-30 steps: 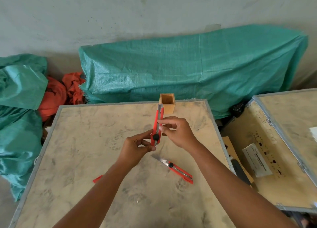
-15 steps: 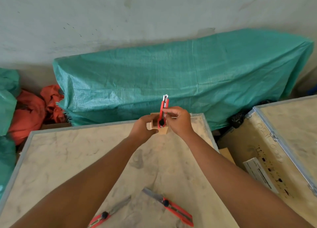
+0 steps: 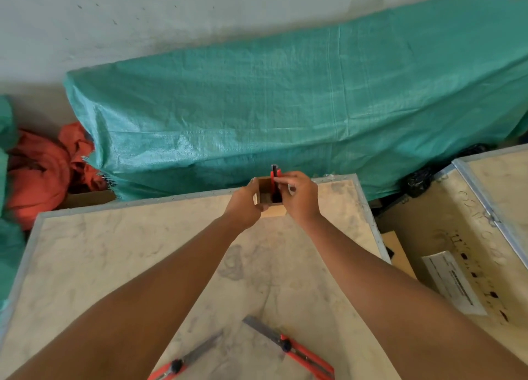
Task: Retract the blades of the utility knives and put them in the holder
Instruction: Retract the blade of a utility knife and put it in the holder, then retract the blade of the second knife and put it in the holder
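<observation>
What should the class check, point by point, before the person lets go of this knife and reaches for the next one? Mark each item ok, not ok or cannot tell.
1. Wooden holder steadied: ok, the left hand grips its side.
2. Held knife inside the holder: ok, its lower part is in the opening, pinched by the right hand.
3. Held knife's blade retracted: cannot tell, that end is hidden.
4. Right-hand knife on the table retracted: not ok, its blade is out.
5. Left-hand knife on the table retracted: not ok, its blade is out.
6. Room left in the holder: ok, open space beside the knife.
</observation>
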The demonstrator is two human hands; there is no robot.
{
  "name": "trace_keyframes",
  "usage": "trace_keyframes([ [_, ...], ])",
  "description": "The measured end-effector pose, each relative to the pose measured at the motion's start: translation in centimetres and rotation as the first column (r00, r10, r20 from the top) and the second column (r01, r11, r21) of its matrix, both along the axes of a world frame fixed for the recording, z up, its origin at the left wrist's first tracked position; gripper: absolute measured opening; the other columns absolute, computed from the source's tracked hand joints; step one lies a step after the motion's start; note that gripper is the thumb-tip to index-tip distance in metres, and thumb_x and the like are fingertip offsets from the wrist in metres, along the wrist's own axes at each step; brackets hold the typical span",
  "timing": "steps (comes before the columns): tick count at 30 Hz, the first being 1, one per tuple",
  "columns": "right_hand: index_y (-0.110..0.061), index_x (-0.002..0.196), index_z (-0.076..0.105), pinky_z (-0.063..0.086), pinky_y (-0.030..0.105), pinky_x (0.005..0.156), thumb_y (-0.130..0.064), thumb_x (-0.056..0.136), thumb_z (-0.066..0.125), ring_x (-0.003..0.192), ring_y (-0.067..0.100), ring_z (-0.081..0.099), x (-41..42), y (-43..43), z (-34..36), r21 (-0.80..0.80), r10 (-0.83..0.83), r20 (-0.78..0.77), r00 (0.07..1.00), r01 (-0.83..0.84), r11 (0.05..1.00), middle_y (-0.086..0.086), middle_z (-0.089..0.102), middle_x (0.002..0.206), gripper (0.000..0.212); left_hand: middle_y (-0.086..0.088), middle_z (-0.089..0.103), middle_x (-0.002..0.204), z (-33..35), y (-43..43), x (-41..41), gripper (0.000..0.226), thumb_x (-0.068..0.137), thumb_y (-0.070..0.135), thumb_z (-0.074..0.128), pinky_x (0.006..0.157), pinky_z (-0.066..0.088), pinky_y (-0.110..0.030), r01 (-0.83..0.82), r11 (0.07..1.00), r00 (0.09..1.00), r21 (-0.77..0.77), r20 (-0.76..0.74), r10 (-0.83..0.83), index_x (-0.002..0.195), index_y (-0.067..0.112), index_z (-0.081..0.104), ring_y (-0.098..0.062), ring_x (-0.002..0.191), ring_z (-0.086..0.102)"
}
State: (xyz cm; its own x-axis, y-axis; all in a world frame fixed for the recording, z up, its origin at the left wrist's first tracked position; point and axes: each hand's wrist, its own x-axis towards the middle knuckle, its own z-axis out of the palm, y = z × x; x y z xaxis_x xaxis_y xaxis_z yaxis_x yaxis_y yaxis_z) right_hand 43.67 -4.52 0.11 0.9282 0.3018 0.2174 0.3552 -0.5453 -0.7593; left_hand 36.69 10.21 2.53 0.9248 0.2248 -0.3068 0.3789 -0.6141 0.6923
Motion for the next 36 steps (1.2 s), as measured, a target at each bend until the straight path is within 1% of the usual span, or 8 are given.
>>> trace_keyframes([
  [6,-0.011,0.110,0.078,0.062,0.043,0.089,0.004,0.088,0.070,0.104,0.023,0.070,-1.4,-0.5,0.9,0.063,-0.034,-0.046,0.998,0.037,0.997,0.011,0.075,0.113,0.029,-0.008,0.061,0.133,0.5,-0.5,-1.2,0.068,0.084,0.010,0.072,0.091,0.044,-0.033,-0.072,0.993,0.997,-0.097,0.012,0.074,0.142,0.026,0.041,-0.027,0.122,0.056],
  [10,-0.011,0.113,0.077,0.061,0.042,0.091,0.004,0.087,0.071,0.108,0.022,0.068,-3.8,-1.4,2.5,0.098,-0.050,-0.095,0.994,0.060,0.993,0.011,0.074,0.116,0.031,-0.004,0.049,0.148,1.6,-0.5,-3.6,0.065,0.085,0.020,0.074,0.106,0.044,-0.040,-0.089,0.995,0.996,-0.048,0.007,0.090,0.143,0.025,0.045,-0.026,0.132,0.050],
  [16,-0.015,0.115,0.075,0.054,0.014,0.076,-0.003,0.089,0.073,0.109,0.018,0.066,-11.4,-1.9,4.5,0.083,0.025,-0.195,0.981,-0.009,0.997,0.006,0.071,0.120,0.029,0.001,0.061,0.137,2.8,1.0,-11.8,0.043,0.085,0.025,0.074,0.093,0.052,-0.032,-0.139,0.986,0.990,-0.094,-0.022,0.137,0.126,0.030,0.064,-0.019,0.122,0.059],
  [19,-0.018,0.116,0.074,0.046,0.003,0.075,-0.006,0.090,0.072,0.105,0.017,0.068,-16.5,-1.0,4.4,0.067,0.063,-0.285,0.956,-0.046,0.997,0.001,0.072,0.120,0.029,-0.003,0.066,0.128,3.2,2.0,-17.9,0.041,0.083,0.029,0.076,0.083,0.049,-0.026,-0.245,0.965,0.969,-0.096,-0.025,0.244,0.123,0.031,0.066,-0.017,0.121,0.059],
  [21,-0.016,0.118,0.074,0.043,-0.001,0.078,-0.006,0.090,0.071,0.100,0.015,0.069,-20.2,0.0,4.2,0.046,0.103,-0.368,0.924,-0.093,0.995,-0.001,0.073,0.119,0.031,-0.004,0.067,0.124,3.1,2.7,-22.3,0.042,0.082,0.028,0.076,0.086,0.046,-0.025,-0.305,0.947,0.952,-0.099,-0.024,0.304,0.122,0.029,0.066,-0.016,0.120,0.060],
  [25,-0.014,0.122,0.072,0.051,0.019,0.093,-0.004,0.090,0.068,0.103,0.014,0.070,-27.6,2.2,2.2,0.014,0.195,-0.563,0.803,-0.227,0.974,0.005,0.074,0.117,0.033,-0.001,0.066,0.127,1.6,4.1,-30.9,0.043,0.081,0.023,0.077,0.089,0.044,-0.025,-0.397,0.908,0.918,-0.134,-0.082,0.389,0.123,0.027,0.066,-0.018,0.122,0.058],
  [30,-0.021,0.133,0.065,0.057,0.035,0.094,-0.012,0.088,0.068,0.097,0.018,0.069,-35.0,4.2,-1.6,-0.083,0.160,-0.758,0.632,-0.337,0.938,0.008,0.074,0.116,0.046,-0.003,0.061,0.135,-1.9,4.7,-38.9,0.046,0.082,0.014,0.072,0.100,0.042,-0.026,-0.472,0.877,0.877,-0.094,-0.154,0.455,0.127,0.023,0.065,-0.020,0.128,0.053],
  [36,-0.019,0.139,0.059,0.050,0.038,0.107,-0.010,0.087,0.063,0.123,0.023,0.064,-39.5,6.8,-3.9,-0.151,0.073,-0.766,0.639,-0.289,0.945,0.006,0.070,0.130,0.053,0.000,0.055,0.135,-5.1,5.7,-42.4,0.051,0.082,0.016,0.071,0.102,0.045,-0.045,-0.341,0.933,0.918,0.110,-0.174,0.356,0.131,0.026,0.060,-0.025,0.126,0.049],
])
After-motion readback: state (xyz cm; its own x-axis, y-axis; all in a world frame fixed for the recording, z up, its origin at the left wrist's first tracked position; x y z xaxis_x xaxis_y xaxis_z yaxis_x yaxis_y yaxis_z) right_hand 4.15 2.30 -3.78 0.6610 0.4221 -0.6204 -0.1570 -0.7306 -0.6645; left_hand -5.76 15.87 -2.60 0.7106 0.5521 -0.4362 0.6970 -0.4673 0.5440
